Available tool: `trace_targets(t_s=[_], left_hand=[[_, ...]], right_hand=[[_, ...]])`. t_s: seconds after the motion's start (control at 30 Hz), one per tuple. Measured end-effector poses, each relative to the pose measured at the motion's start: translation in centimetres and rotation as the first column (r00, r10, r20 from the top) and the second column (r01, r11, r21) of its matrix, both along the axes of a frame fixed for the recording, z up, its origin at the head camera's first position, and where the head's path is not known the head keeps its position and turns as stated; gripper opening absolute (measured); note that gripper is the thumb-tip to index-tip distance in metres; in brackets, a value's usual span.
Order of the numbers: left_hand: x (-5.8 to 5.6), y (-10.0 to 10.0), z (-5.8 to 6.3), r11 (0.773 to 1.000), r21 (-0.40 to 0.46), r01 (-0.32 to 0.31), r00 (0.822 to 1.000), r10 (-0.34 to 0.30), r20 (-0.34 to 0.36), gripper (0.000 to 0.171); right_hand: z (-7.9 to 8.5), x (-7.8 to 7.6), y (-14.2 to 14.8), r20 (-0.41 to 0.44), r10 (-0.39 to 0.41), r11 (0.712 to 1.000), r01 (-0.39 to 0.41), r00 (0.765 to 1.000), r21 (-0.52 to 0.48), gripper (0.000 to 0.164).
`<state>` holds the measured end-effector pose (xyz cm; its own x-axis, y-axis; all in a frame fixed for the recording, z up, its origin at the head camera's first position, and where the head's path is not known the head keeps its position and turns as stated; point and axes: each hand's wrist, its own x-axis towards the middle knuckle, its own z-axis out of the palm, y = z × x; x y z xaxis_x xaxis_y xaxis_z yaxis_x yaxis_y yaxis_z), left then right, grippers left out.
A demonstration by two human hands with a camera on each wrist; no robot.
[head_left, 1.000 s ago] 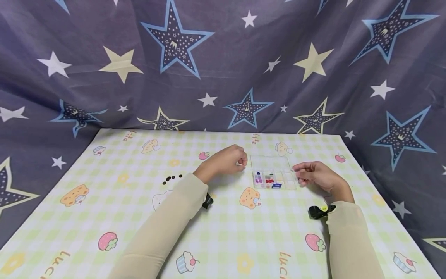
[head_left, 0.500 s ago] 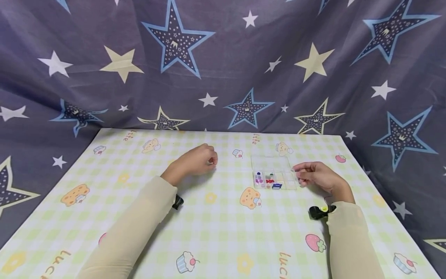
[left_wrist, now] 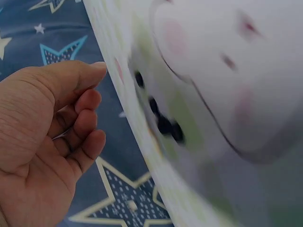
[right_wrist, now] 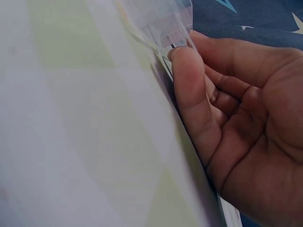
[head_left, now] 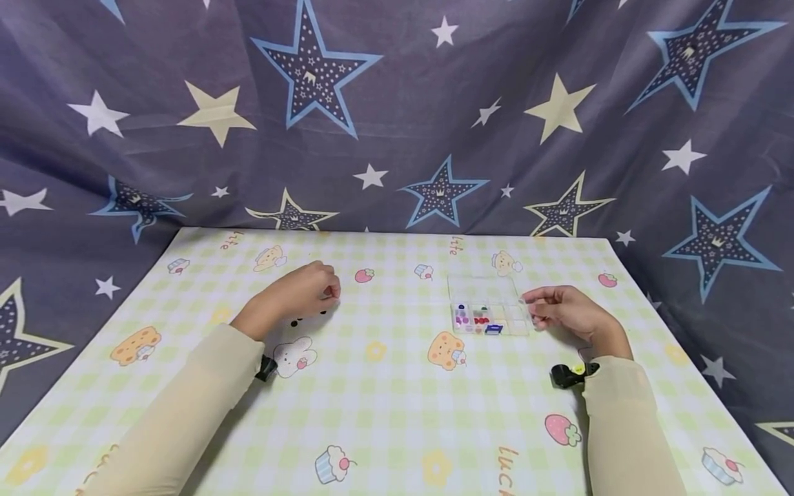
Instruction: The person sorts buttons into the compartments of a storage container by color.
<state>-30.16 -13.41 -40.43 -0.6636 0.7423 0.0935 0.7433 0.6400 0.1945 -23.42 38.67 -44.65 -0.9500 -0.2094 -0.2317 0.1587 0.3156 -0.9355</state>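
Several small black beads point(head_left: 294, 323) lie on the patterned tablecloth, partly hidden by my left hand point(head_left: 300, 293) in the head view. The left wrist view shows these black beads point(left_wrist: 164, 126) in a loose row beyond the fingertips. That hand's fingers are loosely bent, with nothing seen between them. On the right, a clear compartment box point(head_left: 480, 288) stands with its lid raised at the back. Purple, red and dark blue pieces sit in its left compartments. My right hand point(head_left: 567, 313) pinches the box's right edge between thumb and fingers; in the right wrist view the clear box point(right_wrist: 158, 16) meets the fingertips.
A small blue piece point(head_left: 493, 330) is at the box's front side. The tablecloth point(head_left: 384, 413) has printed strawberries, cupcakes and bears. Behind the table hangs a dark star-patterned curtain point(head_left: 397, 103), which also runs along both sides.
My left hand has moved leftward from beside the box to over the black beads, covering some of them. The right hand has stayed at the box's edge.
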Motion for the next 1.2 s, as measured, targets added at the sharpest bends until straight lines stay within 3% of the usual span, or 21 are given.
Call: trace_targets(t_s=[0.17,0.37,0.67,1.2], left_hand=[[-0.1,-2.0,-0.5,1.000,0.000,0.000,1.000,0.000,0.022,0.013],[-0.3,-3.0,-0.8,1.000,0.011,0.016,0.998,-0.017,0.059,0.012],[-0.7,-3.5,-1.3,1.000,-0.005,0.030,0.994,-0.030,0.101,0.008],[-1.2,-3.2,-1.0,0.999,0.012,0.052,0.980,-0.053,0.191,0.004]], right_hand=[[0.0,0.1,0.1,0.001,-0.003,1.000,0.003,1.000,0.014,0.044],[0.3,0.3,0.0,0.002,0.002,1.000,-0.002,1.000,0.012,0.046],[0.3,0.2,0.2,0.005,0.008,1.000,-0.008,1.000,0.005,0.046],[0.2,0.0,0.0,0.000,0.005,1.000,-0.005,1.000,0.005,0.046]])
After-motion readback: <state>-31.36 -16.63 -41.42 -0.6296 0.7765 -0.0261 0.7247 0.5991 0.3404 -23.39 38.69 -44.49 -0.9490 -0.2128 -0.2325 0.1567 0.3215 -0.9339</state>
